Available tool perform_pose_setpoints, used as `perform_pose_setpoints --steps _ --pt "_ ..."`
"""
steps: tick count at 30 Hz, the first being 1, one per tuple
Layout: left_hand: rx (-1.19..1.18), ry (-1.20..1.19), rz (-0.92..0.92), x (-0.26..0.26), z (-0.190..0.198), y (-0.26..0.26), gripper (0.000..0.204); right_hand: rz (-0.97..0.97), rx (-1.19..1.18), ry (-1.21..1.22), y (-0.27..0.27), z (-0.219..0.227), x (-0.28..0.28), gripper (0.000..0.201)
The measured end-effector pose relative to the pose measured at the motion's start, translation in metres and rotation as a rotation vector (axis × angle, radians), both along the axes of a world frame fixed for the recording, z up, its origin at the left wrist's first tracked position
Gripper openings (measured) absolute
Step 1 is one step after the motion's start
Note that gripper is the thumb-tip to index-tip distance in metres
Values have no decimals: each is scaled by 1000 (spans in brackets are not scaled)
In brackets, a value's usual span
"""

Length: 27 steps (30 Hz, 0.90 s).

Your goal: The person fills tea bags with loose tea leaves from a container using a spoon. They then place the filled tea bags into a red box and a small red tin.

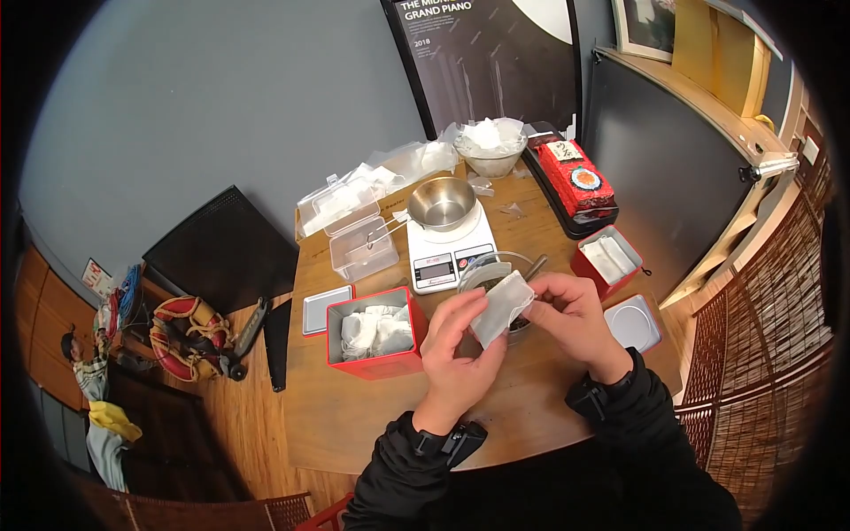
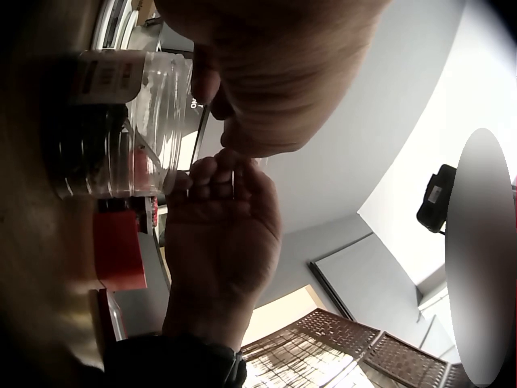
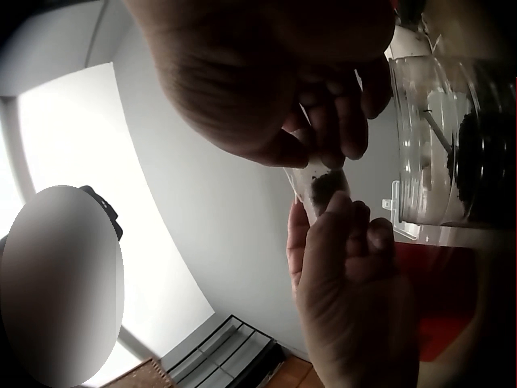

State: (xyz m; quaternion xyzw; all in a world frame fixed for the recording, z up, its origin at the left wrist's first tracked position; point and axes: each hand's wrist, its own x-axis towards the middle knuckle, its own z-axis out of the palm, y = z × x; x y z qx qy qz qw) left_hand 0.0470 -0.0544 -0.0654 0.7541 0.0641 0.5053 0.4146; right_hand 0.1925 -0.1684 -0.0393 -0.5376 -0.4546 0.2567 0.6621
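Observation:
A white mesh tea bag [image 1: 503, 311] is held up between both hands over the table. My left hand [image 1: 459, 356] pinches its lower part between thumb and fingers. At the bag's upper right corner, my right hand [image 1: 577, 324] pinches the edge. Dark loose leaves show through the tea bag [image 3: 326, 184] in the right wrist view. Just behind the hands stands a clear jar [image 3: 412, 153], partly filled with dark leaves and with a spoon handle [image 1: 537, 265] leaning out. Both hands and the bag overlap the jar in the head view.
A red tin [image 1: 381, 365] of white bags stands left of the hands, its lid [image 1: 322, 311] behind. Behind the jar is a scale [image 1: 452, 251] bearing a steel pan [image 1: 443, 203]. Right lie another red tin [image 1: 584, 274], a round-marked lid [image 1: 634, 324] and a red packet [image 1: 567, 173].

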Motion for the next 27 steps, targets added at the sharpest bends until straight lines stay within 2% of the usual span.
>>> perform_pose_setpoints --steps 2,3,6,8,14,18,20,27 --pt "51 -12 -13 -1 -1 2 51 48 42 201 0 3 -3 15" --pt "51 -12 -13 -2 0 1 51 47 42 200 0 3 -2 15" --pt "-72 17 -79 -3 0 -1 51 84 78 239 0 1 1 16" --pt "-239 -106 -175 2 -4 -2 53 75 103 269 0 2 1 15" --pt "-447 -89 -295 1 -1 -7 59 64 80 244 2 2 -2 14" --pt "-433 -100 -252 -2 1 -7 58 50 79 210 3 -1 -3 13" --pt "-549 -148 -325 -4 5 -8 57 69 84 222 3 -1 -3 13" --pt "-590 -116 -369 -4 3 -7 55 69 116 224 2 -2 -2 13"
